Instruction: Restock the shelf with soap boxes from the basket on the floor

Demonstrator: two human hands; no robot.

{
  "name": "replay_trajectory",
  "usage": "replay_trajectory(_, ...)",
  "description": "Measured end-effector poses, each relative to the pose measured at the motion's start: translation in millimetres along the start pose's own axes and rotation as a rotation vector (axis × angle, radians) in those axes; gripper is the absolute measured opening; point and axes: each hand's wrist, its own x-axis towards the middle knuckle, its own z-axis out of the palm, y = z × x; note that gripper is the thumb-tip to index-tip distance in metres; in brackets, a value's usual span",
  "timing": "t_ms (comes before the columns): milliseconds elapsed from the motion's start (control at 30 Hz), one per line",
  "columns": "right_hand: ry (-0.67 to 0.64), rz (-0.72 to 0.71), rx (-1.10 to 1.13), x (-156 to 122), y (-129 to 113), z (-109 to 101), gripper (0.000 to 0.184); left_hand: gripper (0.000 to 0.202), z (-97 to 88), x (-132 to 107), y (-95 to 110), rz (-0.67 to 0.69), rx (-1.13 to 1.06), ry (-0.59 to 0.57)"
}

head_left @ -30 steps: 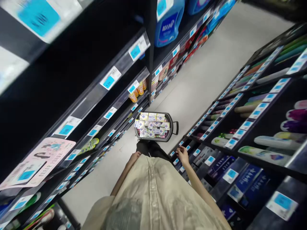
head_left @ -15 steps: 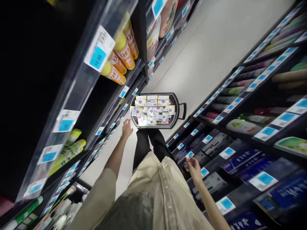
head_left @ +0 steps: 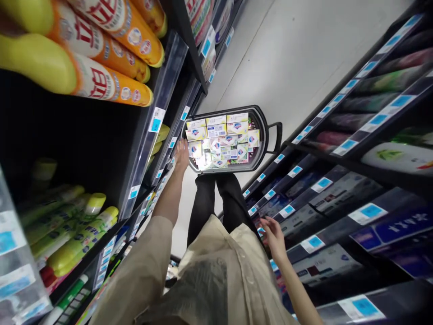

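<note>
A dark shopping basket (head_left: 262,131) full of small white and yellow boxes (head_left: 221,140) stands on the aisle floor ahead of my legs. My left hand (head_left: 181,153) is stretched out with fingers open, reaching the basket's left rim beside the boxes. My right hand (head_left: 273,232) hangs low by the right shelf edge, fingers loosely apart, holding nothing.
Left shelves carry orange and yellow spray cans (head_left: 101,76) above and green bottles (head_left: 81,230) below. Right shelves hold dark boxed goods (head_left: 324,262) behind blue price tags (head_left: 367,211). Pale floor (head_left: 297,54) runs on beyond the basket.
My left hand has moved forward from my side to the basket's left rim. The view has dropped lower and closer to the basket. My right hand stays near the right shelf.
</note>
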Motion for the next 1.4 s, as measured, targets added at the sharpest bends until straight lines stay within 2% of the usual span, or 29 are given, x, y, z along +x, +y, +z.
replay_trajectory(133,-0.005,0.011,-0.011,-1,13,-2,0.076,0.086,10.3,19,-9,0.014,0.081,-0.029)
replay_trajectory(267,0.047,0.055,0.000,3,27,-13,0.075,0.081,13.1,19,-13,0.028,0.198,-0.007)
replay_trajectory(333,0.071,0.074,-0.002,5,30,-16,0.077,0.079,14.9,8,-12,-0.034,0.196,0.007)
replay_trajectory(400,0.086,0.090,0.007,6,29,-13,0.078,0.086,19.4,-9,-9,-0.179,0.109,-0.001)
replay_trajectory(467,0.069,0.094,0.025,7,24,-6,0.076,0.099,28.2,-32,-4,-0.315,-0.004,-0.035)
replay_trajectory(533,0.028,0.079,0.036,7,16,6,0.073,0.106,41.4,-60,2,-0.350,-0.094,-0.101)
replay_trajectory(633,-0.048,0.061,0.035,7,2,25,0.071,0.101,66.7,-104,17,-0.194,-0.199,-0.218)
replay_trajectory(733,-0.129,0.108,0.033,5,-11,40,0.073,0.101,92.7,-146,44,0.061,-0.303,-0.345)
replay_trajectory(900,-0.382,0.279,0.152,-4,-26,47,0.067,0.107,123.4,-194,112,0.654,-0.544,-0.567)
replay_trajectory(967,-0.373,0.304,0.219,-8,-31,45,0.065,0.111,129.7,-203,139,0.805,-0.597,-0.610)
replay_trajectory(1033,-0.287,0.281,0.269,-8,-37,40,0.065,0.116,133.7,-205,158,0.882,-0.616,-0.613)
replay_trajectory(1100,-0.215,0.239,0.281,-6,-41,34,0.066,0.113,135.5,-197,166,0.906,-0.593,-0.594)
replay_trajectory(1167,-0.184,0.208,0.254,-2,-41,25,0.064,0.093,133.7,-180,161,0.837,-0.487,-0.565)
replay_trajectory(1267,-0.150,0.214,0.186,1,-28,8,0.063,0.041,119.0,-141,135,0.470,-0.266,-0.407)
replay_trajectory(1333,-0.095,0.249,0.128,1,-12,-5,0.066,0.023,99.5,-109,112,0.250,-0.194,-0.257)
replay_trajectory(1400,-0.033,0.289,0.067,0,10,-18,0.069,0.015,74.4,-77,90,0.073,-0.158,-0.096)
